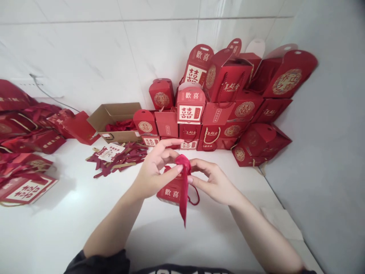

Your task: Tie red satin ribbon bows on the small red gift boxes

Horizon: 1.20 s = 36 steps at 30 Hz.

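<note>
A small red box (170,191) with pale characters stands on the white table in front of me, partly hidden by my hands. Above it is a red ribbon (184,198), looped at the top, with one tail hanging down. My left hand (161,167) is closed on the ribbon's loop between thumb and fingers, its index finger stretched out above. From the other side, my right hand (212,179) pinches the ribbon at the knot with thumb and index finger. A dark red cord handle (196,198) curves out at the box's right side.
Stacked red gift boxes (218,131) line the wall behind. An open cardboard box (128,136) holds red ribbon, with a pile of dark red strips (125,161) before it. More red boxes (51,141) crowd the left. A grey wall (327,152) bounds the right.
</note>
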Tool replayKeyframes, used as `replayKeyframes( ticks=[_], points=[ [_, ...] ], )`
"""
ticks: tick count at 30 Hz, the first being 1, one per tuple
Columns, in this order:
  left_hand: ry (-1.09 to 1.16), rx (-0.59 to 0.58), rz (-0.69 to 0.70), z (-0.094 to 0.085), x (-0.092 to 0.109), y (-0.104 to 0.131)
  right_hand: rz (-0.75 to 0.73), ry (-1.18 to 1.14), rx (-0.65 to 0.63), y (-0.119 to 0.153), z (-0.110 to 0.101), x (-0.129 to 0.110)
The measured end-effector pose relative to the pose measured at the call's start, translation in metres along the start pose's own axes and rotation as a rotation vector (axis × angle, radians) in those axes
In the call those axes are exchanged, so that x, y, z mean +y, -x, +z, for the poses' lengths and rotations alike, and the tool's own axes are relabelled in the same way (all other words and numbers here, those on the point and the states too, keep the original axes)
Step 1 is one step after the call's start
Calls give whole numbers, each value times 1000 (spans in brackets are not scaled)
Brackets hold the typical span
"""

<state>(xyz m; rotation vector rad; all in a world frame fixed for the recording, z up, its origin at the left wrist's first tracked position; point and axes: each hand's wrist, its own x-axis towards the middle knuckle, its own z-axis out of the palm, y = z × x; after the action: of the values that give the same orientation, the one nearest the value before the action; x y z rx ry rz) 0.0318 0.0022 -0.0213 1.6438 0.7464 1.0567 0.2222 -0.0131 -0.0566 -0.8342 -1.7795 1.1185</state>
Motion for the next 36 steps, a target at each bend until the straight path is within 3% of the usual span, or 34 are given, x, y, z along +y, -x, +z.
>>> replayKeyframes(
  ticks=[4,8,11,15,18,23,26,31,36],
  points=[
    [262,-62,-100,-2,-11,-2,95,-110,47,1,-3,1],
    [418,-131,-291,-13,-16,-3,113,-91,90,1,-8,-1],
    [277,-195,-368,-19,-12,-4,111,-16,158,1,-12,-3],
    [-172,-236,-324,-18,1,-3,135,4,173,1,-16,-1],
    [-296,-304,-356,-20,6,-2,185,-152,98,0,-19,2],
    [-49,-475,-480,-30,-1,-3,267,-406,-186,-1,-25,8],
    [0,-503,-470,-29,-6,-4,296,-483,-321,-1,-23,11],
    [-93,-463,-365,-21,-11,-8,311,-582,-336,0,-13,16],
    [-211,-515,-243,-24,-9,-12,242,-538,-365,2,-13,12]
  ],
)
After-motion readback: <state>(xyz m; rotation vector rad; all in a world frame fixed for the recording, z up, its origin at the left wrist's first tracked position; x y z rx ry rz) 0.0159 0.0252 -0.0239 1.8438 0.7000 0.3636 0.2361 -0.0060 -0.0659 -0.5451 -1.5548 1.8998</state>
